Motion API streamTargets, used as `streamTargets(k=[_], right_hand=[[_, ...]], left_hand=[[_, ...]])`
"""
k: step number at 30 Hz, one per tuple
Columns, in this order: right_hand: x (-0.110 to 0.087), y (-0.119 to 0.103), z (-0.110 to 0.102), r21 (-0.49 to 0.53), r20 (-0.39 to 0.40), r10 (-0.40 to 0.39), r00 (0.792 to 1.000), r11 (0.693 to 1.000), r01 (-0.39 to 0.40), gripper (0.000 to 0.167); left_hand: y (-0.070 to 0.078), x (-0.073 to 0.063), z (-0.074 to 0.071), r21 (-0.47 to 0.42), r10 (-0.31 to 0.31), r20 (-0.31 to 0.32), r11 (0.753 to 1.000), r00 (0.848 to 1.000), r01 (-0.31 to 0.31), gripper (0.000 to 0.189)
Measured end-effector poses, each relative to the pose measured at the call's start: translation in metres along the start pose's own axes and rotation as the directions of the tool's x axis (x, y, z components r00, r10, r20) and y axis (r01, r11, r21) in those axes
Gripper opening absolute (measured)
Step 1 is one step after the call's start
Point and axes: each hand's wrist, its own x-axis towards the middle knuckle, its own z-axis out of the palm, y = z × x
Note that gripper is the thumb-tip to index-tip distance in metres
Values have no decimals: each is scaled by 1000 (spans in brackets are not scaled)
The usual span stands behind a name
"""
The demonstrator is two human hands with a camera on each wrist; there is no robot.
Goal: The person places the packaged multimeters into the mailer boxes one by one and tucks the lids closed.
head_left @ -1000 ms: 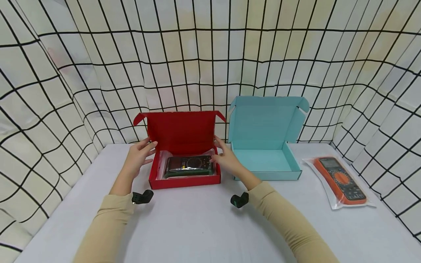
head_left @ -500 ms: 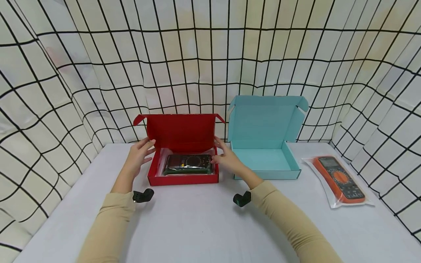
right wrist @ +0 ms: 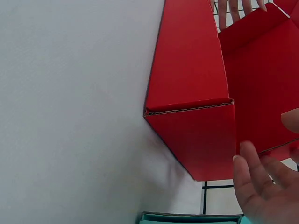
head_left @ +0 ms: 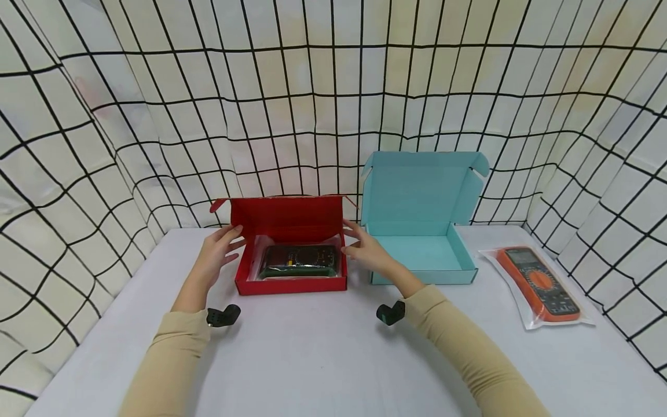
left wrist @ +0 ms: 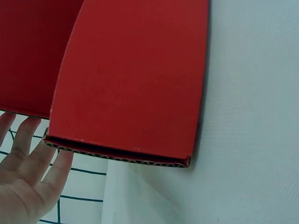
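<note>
A red cardboard box (head_left: 290,286) stands left of centre on the table, its lid (head_left: 286,215) raised and leaning forward. Inside lies a dark multimeter (head_left: 299,260) with a green edge, in clear plastic. At the box's left side is my left hand (head_left: 211,258); in the left wrist view its extended fingers (left wrist: 57,172) reach the box corner and the lid's edge. My right hand (head_left: 369,252) is at the opposite side. In the right wrist view its loosely bent fingers (right wrist: 245,179) are at the lid's side, with the thumb (right wrist: 290,120) over the lid's inner face.
To the right, a teal box (head_left: 423,278) stands with its lid (head_left: 423,191) upright. Farther right lies an orange multimeter (head_left: 539,284) in a clear bag. A white cloth with black grid lines (head_left: 333,116) surrounds the white table (head_left: 323,353) at the back and sides.
The red lid has tipped forward, and its top edge is lower. My right thumb and fingers have shifted slightly right at the box's side. The left hand stays nearly in place.
</note>
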Motion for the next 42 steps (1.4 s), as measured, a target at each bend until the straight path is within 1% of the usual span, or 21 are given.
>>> streamTargets(k=[4, 7, 11, 15, 18, 23, 28, 30, 33, 35, 37, 39, 42], right_hand=[[0, 0, -3, -40, -4, 2, 1000, 999, -3, 68], [-1, 1, -7, -31, 17, -12, 1000, 999, 12, 71], [-5, 0, -15, 43, 49, -42, 998, 998, 40, 78], [-10, -3, -21, 120, 58, -46, 997, 992, 38, 83], [-11, -7, -25, 152, 41, -37, 998, 988, 30, 84], [-12, -14, -34, 178, -9, -67, 998, 982, 67, 81], [-12, -24, -40, 160, -50, -101, 994, 981, 108, 78], [-11, -29, -42, 161, -62, -117, 991, 979, 126, 74], [-9, -35, -42, 177, -81, -142, 987, 972, 154, 68], [-8, -41, -41, 184, -94, -143, 985, 970, 158, 64], [-6, -45, -40, 171, -110, -126, 986, 975, 144, 62], [-5, -50, -37, 155, -127, -98, 987, 981, 117, 61], [-2, -55, -34, 136, -151, -40, 988, 989, 61, 60]], left_hand=[[0, 1, 0, -2, 4, 11, 1000, 1000, -4, 77], [0, 0, -3, -8, 6, 37, 1000, 999, -6, 76], [2, -1, -8, -37, 20, 88, 999, 996, -17, 78], [5, -1, -15, -62, 31, 149, 998, 988, -22, 78], [8, -4, -22, -73, 25, 193, 997, 981, -11, 75], [14, -7, -38, -103, 45, 233, 994, 971, -21, 73], [22, -8, -51, -132, 90, 228, 989, 969, -61, 73], [25, -8, -54, -129, 114, 221, 988, 968, -87, 72], [31, -7, -55, -111, 132, 213, 988, 968, -110, 74], [37, -7, -55, -95, 121, 204, 990, 971, -104, 78], [42, -6, -54, -79, 90, 197, 994, 976, -75, 84], [47, -6, -51, -63, 54, 188, 997, 981, -43, 90], [52, -6, -47, -72, 6, 178, 997, 984, 7, 94]])
